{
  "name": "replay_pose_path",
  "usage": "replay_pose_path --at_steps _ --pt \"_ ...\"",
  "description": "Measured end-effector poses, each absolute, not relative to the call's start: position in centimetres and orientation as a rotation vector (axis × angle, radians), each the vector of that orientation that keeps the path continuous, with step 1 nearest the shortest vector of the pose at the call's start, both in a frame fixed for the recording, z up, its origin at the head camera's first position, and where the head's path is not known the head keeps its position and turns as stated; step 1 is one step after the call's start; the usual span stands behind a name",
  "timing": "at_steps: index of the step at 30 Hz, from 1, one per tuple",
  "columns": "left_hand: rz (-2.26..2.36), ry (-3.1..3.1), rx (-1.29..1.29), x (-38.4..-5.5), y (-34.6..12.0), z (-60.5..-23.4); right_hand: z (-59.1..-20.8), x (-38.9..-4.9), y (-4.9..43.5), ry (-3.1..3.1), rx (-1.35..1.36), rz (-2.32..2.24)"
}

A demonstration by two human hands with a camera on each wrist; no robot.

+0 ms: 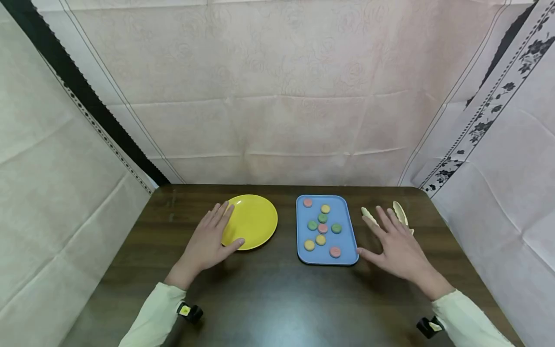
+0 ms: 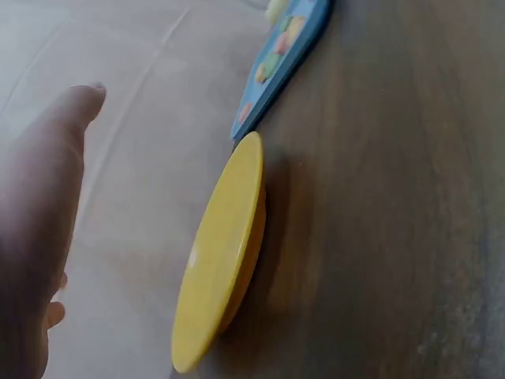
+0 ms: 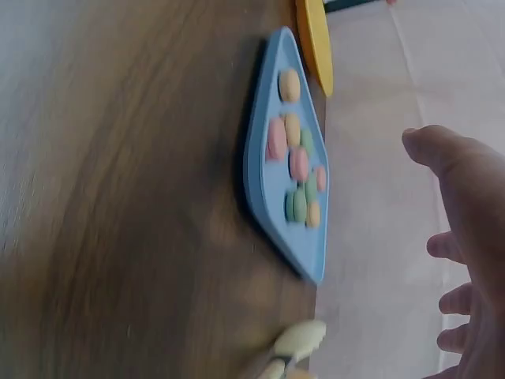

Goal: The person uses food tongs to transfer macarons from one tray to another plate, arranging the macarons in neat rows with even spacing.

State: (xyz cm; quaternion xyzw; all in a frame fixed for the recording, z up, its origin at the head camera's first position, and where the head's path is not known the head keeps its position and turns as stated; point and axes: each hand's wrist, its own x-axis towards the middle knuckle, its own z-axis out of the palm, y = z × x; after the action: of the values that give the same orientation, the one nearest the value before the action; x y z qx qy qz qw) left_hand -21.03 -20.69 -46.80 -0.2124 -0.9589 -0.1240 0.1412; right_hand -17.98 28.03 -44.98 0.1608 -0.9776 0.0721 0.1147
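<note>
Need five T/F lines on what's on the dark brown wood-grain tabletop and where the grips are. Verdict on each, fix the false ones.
1. In the head view, the round yellow plate lies left of the rectangular light-blue tray. True.
2. All the small round macarons on the tray are green. False: pink, yellow and green ones lie there.
3. The person's left grip holds nothing. True.
4. The plate carries macarons. False: it is bare; the visible ones are all on the tray.
5. The cream-coloured, oval-ended utensil lies nearer the person's right grip than the left grip. True.
</note>
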Motion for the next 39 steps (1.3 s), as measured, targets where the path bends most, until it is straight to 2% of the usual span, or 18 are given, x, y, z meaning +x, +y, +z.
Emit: replay_pose_path --at_steps 6,13,20,27,39 --pt "-0.709 -2.824 -0.436 -21.6 -22.1 -47.9 -45.3 -17.2 31.0 -2.882 0.315 0.402" --pt "-1.040 -2.845 -0.286 -22.3 -23.1 -50.9 -46.9 -16.3 33.6 -2.856 0.119 0.568" --pt "-1.392 -2.732 -0.143 -22.8 -23.9 -53.1 -48.1 -16.1 34.7 -2.849 0.025 0.585" --pt "-1.645 -2.648 -0.021 -23.1 -23.9 -53.8 -49.0 -16.0 35.2 -2.829 -0.030 0.580" --pt "-1.565 -2.736 -0.098 -23.5 -24.8 -53.9 -50.6 -16.7 35.9 -2.871 -0.150 0.580"
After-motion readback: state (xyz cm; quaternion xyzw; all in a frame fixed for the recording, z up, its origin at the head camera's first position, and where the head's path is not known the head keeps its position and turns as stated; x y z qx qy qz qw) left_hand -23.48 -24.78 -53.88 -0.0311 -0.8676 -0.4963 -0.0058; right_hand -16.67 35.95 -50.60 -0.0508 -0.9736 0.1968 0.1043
